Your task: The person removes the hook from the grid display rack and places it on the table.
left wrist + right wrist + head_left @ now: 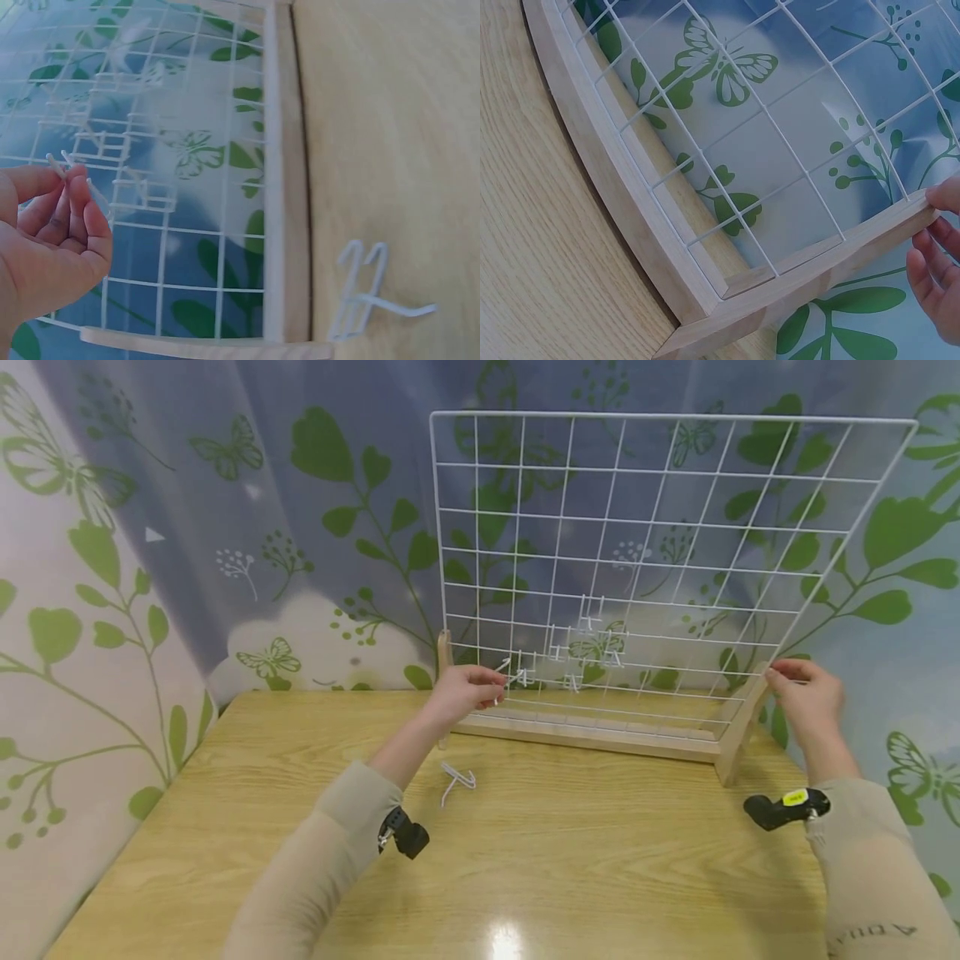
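Here, the risks as the scene stands:

Left hand (467, 689): its grip is pinched on a small white wire hook (510, 672), thumb and fingers curled round it, held right at the lower left squares of the white wire grid panel (637, 552).

Right hand (808, 697): fingers curled over the top of the right wooden upright (742, 727) of the stand, steadying it; that grip is closed on the wood.

Hook slip: the hook is thin and smooth and held only by fingertips; a small twist against a wire could likely flick it out and drop it behind the wooden base rail (592, 735).

Missed wire: the hook's prongs have to catch the grid wires; in the left wrist view they are blurred, so I cannot tell whether any prong is seated. Half-seated, it may hang crooked or fall.

Crowding: several hooks already on the grid (577, 639) sit just beside the working spot; a knuckle could knock one loose.

Panel tip: pushing at the grid could rock the stand backward if the right hand eases.

Spare hook (457, 781): lies on the bench (525, 860) near the left forearm; a sleeve could sweep it off.
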Action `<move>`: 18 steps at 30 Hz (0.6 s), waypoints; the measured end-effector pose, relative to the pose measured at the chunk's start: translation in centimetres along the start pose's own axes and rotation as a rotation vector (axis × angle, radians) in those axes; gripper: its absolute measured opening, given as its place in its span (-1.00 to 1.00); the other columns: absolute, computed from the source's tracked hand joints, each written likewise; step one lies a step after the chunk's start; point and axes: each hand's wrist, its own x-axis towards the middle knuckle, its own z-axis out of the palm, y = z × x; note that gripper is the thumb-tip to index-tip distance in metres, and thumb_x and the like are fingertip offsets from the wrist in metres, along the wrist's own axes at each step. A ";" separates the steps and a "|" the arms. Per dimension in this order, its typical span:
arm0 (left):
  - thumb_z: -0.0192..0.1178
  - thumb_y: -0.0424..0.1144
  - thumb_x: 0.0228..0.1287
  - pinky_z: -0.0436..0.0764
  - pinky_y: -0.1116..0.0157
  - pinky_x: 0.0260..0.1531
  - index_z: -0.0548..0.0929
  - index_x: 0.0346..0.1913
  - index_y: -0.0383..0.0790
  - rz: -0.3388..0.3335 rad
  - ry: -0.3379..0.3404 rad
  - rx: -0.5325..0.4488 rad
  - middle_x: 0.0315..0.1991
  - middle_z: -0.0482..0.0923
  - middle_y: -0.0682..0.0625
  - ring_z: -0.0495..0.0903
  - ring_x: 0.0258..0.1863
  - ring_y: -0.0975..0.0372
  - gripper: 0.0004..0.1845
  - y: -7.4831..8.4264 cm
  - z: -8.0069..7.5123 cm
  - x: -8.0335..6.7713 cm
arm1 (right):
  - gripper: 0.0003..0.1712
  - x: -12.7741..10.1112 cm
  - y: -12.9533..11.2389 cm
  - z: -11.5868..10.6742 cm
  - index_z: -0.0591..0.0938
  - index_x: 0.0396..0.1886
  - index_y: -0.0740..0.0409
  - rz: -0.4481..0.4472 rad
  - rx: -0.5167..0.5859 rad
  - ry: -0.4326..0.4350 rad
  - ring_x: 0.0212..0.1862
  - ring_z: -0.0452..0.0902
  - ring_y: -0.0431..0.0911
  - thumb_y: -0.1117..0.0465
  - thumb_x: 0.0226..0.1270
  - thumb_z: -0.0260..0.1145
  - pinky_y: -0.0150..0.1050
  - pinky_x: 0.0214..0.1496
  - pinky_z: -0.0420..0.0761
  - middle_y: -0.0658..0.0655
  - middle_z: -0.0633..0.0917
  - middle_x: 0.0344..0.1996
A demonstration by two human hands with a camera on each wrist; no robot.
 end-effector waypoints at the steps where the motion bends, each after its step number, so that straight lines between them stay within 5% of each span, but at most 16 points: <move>1: 0.16 -0.41 0.23 0.51 0.40 -0.38 0.60 -0.07 -0.45 -0.001 0.000 0.008 -0.25 0.62 -0.28 0.52 -0.42 0.19 -0.77 -0.3 0.2 -0.2 | -0.95 0.0 0.0 0.0 0.50 -0.31 -0.16 0.001 -0.001 -0.001 -0.40 0.34 -0.42 0.14 0.34 0.15 -0.65 -0.44 0.41 -0.25 0.41 -0.43; 8: 0.19 -0.45 0.18 0.60 0.28 -0.25 0.62 -0.11 -0.44 -0.024 -0.014 0.017 -0.31 0.65 -0.16 0.60 -0.35 0.11 -0.79 -2.6 1.8 -1.1 | -0.95 -0.1 -0.1 -0.1 0.49 -0.33 -0.18 0.003 -0.008 -0.001 -0.41 0.35 -0.41 0.12 0.33 0.15 -0.64 -0.44 0.41 -0.26 0.41 -0.44; 18: 0.21 -0.43 0.16 0.59 0.18 -0.24 0.64 -0.12 -0.43 -0.032 -0.105 0.111 -0.40 0.63 -0.07 0.53 -0.47 0.30 -0.78 -5.4 3.8 -2.2 | -0.95 -0.3 -0.4 -0.1 0.50 -0.31 -0.18 0.000 -0.023 0.001 -0.41 0.34 -0.40 0.11 0.34 0.13 -0.63 -0.44 0.40 -0.25 0.41 -0.43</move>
